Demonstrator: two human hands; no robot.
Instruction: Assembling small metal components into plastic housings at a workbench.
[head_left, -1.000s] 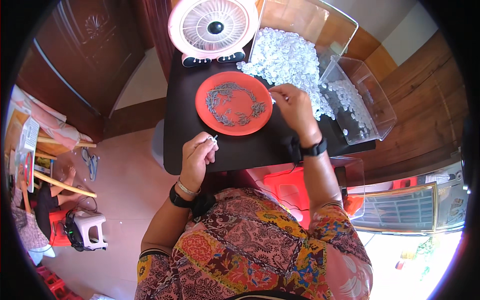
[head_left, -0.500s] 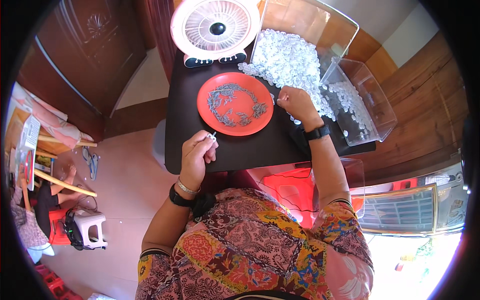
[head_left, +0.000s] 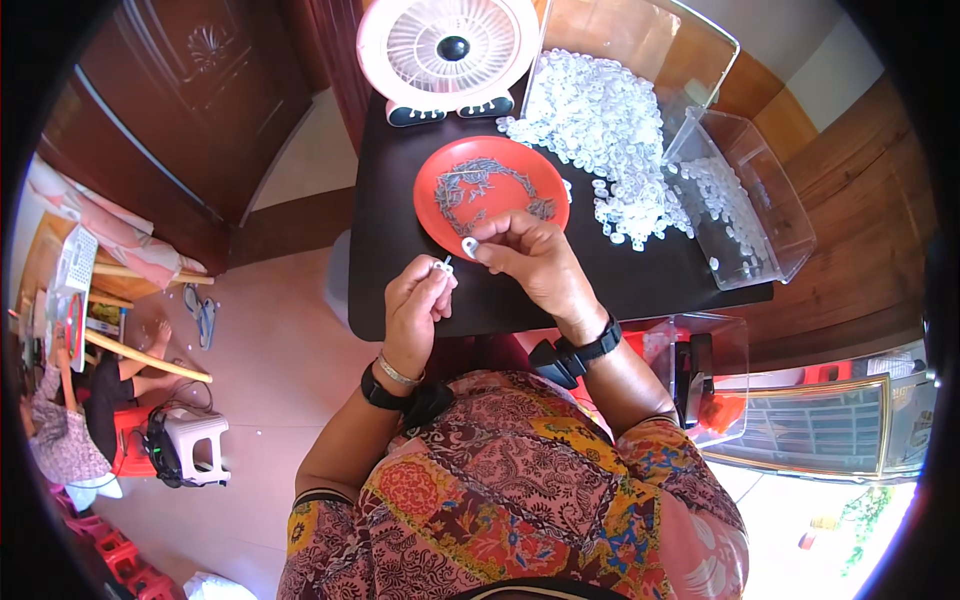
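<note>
Above the near side of a dark desk (head_left: 650, 280), as the head view shows it, I see two bare hands at work, close to each other. The left hand (head_left: 415, 300) is closed: its thumb presses against the bent forefinger, and between them is pinched a small white piece (head_left: 443, 268), from which a thin grey pin (head_left: 447, 259) sticks out. The right hand (head_left: 540, 265) is bent over from the other side, its thumb and fingertips closed on a second white piece (head_left: 470, 246), near the first one but apart from it. The other fingers of both hands are curled inward.

Just behind the hands lies a red plate (head_left: 427, 205), partly covered by the right hand in this view. On it many grey pins (head_left: 450, 192) make a loose ring. Behind the plate a pale pink fan (head_left: 420, 60) stands on the desk, with feet shaped like black shoes. To its right, a large heap of white pieces (head_left: 600, 105) spreads out from a clear box (head_left: 737, 45) onto the desk. Beside the heap is another clear box (head_left: 795, 240), with fewer such pieces inside.

Around each wrist goes a black strap. Far to the left, another person (head_left: 70, 435) sits near a white stool (head_left: 197, 440), and a pair of slippers (head_left: 203, 318) lies on the floor (head_left: 270, 380).
</note>
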